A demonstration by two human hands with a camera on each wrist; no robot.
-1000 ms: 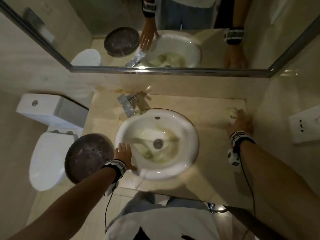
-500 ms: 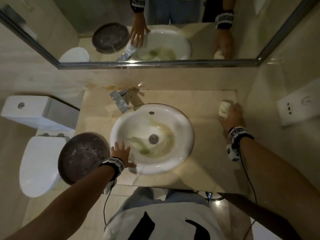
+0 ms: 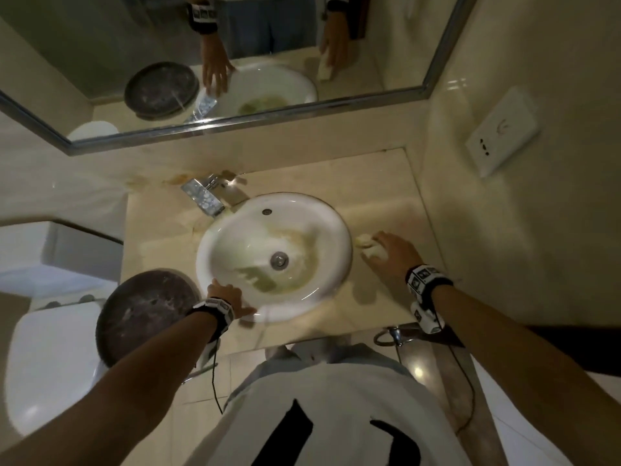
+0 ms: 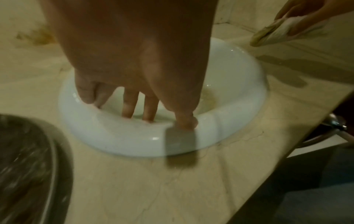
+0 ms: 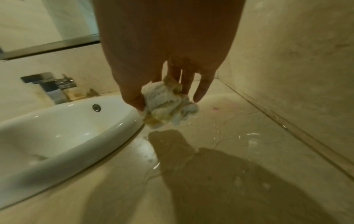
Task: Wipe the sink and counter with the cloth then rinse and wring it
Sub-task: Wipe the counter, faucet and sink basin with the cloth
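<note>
A round white sink [image 3: 235, 227] with yellow-green stains around its drain sits in a beige stone counter [image 3: 379, 183]. My right hand [image 3: 389, 252] grips a bunched white cloth [image 3: 368, 245] with yellowish stains, held on the counter just right of the sink rim; the right wrist view shows the cloth [image 5: 166, 110] pinched between thumb and fingers [image 5: 201, 89] over wet stone [image 5: 229, 136]. My left hand [image 3: 226, 294] rests on the sink's near-left rim [image 4: 114, 136], fingers [image 4: 130, 104] straight and dipping over the edge, holding nothing.
A chrome faucet [image 3: 203, 198] stands at the sink's back left. A dark round lid or basin [image 3: 144, 314] sits left of the sink, over a white toilet [image 3: 50, 364]. A mirror [image 3: 235, 62] spans the back wall, a wall socket [image 3: 500, 132] at right.
My right hand has drawn the cloth from the counter's back-right area forward and left, close to the sink rim. The left hand has stayed on the near-left rim.
</note>
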